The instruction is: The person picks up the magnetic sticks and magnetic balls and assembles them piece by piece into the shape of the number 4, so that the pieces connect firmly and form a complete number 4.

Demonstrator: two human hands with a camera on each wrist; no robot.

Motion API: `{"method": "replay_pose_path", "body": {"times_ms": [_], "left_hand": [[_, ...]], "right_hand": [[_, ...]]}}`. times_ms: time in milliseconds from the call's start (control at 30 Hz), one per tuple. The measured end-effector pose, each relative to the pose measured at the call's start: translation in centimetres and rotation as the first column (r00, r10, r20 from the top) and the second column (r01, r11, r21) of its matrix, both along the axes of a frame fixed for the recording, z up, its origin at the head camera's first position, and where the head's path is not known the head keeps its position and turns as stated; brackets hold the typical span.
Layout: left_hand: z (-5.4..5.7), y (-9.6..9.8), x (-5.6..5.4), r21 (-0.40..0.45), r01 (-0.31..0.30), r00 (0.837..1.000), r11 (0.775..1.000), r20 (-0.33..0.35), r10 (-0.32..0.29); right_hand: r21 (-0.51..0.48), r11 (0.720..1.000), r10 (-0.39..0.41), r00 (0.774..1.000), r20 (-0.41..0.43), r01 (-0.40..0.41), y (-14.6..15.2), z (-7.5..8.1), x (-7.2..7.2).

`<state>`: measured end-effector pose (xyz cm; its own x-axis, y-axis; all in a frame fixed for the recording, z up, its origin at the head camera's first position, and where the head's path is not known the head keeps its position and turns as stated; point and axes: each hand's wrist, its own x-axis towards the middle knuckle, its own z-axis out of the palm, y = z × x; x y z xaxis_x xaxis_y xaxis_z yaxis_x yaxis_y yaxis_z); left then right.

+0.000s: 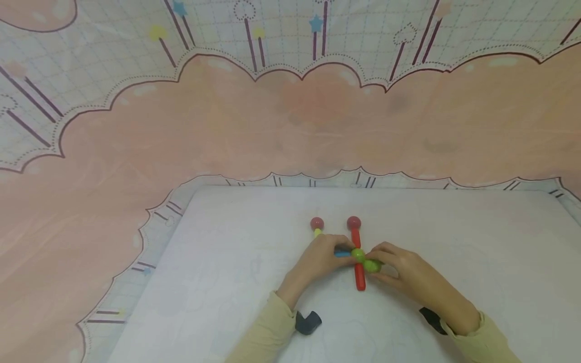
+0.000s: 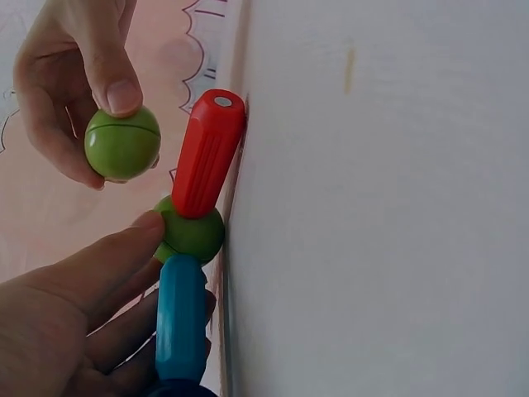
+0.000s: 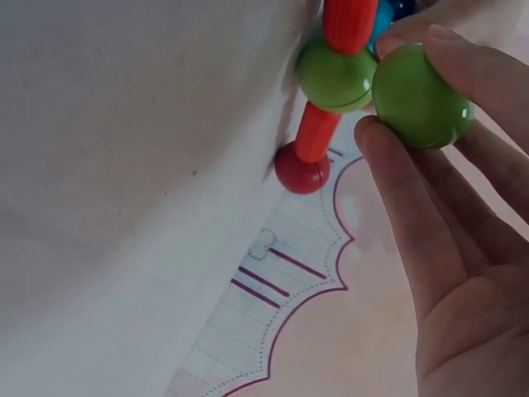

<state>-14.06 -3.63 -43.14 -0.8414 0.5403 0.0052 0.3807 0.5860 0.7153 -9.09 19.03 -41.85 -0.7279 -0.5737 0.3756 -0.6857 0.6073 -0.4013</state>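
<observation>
Over the white table my left hand (image 1: 317, 258) pinches a green ball (image 1: 358, 255) in a small structure of rods and balls. Two red rods (image 2: 210, 153) meet that ball on opposite sides, and a blue rod (image 2: 180, 314) joins it from the left. One red rod has a silvery disc at its free end; the other ends in a red ball (image 3: 302, 169). With thumb and fingertips, my right hand (image 1: 410, 275) holds a second green ball (image 3: 420, 95) close beside the first. Whether the two green balls touch is unclear.
Behind the left hand, another red ball (image 1: 316, 223) sits on a yellow rod (image 1: 317, 232), mostly hidden. The white table (image 1: 218, 282) extends around the hands. A patterned pink cloth (image 1: 272, 131) hangs behind it. Black straps (image 1: 308, 322) show near both cuffs.
</observation>
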Motion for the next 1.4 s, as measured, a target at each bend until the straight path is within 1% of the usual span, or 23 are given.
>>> {"method": "replay_pose_path", "body": {"times_ms": [100,167,300,367,500,633,700,900,1033,1167,1267,1400], "left_hand": [[0.0,0.1,0.0,-0.009,-0.003,1.0,1.0,-0.017,0.003],[-0.1,0.2,0.0,-0.022,-0.015,1.0,1.0,-0.025,0.015],[-0.1,0.5,0.0,-0.049,-0.043,0.998,0.998,-0.051,0.041],[-0.1,0.7,0.0,-0.058,-0.051,0.997,0.997,-0.066,0.047],[-0.1,1.0,-0.1,-0.082,-0.045,0.995,0.996,-0.094,0.037],[-0.1,1.2,-0.2,-0.104,-0.039,0.994,0.994,-0.11,0.027],[-0.1,1.2,-0.1,-0.108,-0.04,0.993,0.993,-0.115,0.027],[0.0,1.3,-0.1,-0.108,-0.046,0.992,0.993,-0.119,0.033],[0.1,1.4,-0.1,-0.117,-0.047,0.992,0.992,-0.122,0.033],[0.2,1.4,-0.2,-0.12,-0.044,0.992,0.992,-0.124,0.029],[0.1,1.3,-0.2,-0.117,-0.043,0.992,0.992,-0.121,0.029],[0.1,1.3,-0.3,-0.103,-0.046,0.994,0.994,-0.102,0.035]], "right_hand": [[0.008,1.0,0.011,0.999,0.032,-0.011,0.0,0.0,0.3],[0.018,1.0,0.015,0.999,0.052,-0.016,0.0,-0.1,0.4],[0.018,1.0,0.019,0.998,0.061,-0.02,0.1,-0.4,0.6],[0.011,1.0,0.022,0.997,0.078,-0.022,0.2,-0.5,0.8],[-0.007,0.999,0.042,0.989,0.14,-0.041,0.2,-0.7,1.1],[-0.001,0.999,0.051,0.977,0.209,-0.052,0.1,-0.8,1.3],[0.0,0.998,0.058,0.972,0.228,-0.059,0.1,-0.9,1.5],[-0.04,0.994,0.109,0.971,0.215,-0.103,-0.1,-1.2,1.8],[-0.053,0.992,0.124,0.967,0.224,-0.115,-0.3,-1.2,2.0],[-0.045,0.992,0.126,0.965,0.228,-0.119,-0.5,-0.9,2.3],[-0.025,0.993,0.12,0.961,0.25,-0.118,-0.6,-0.7,2.5],[-0.01,0.991,0.128,0.956,0.263,-0.13,-0.7,-0.7,2.7]]}}
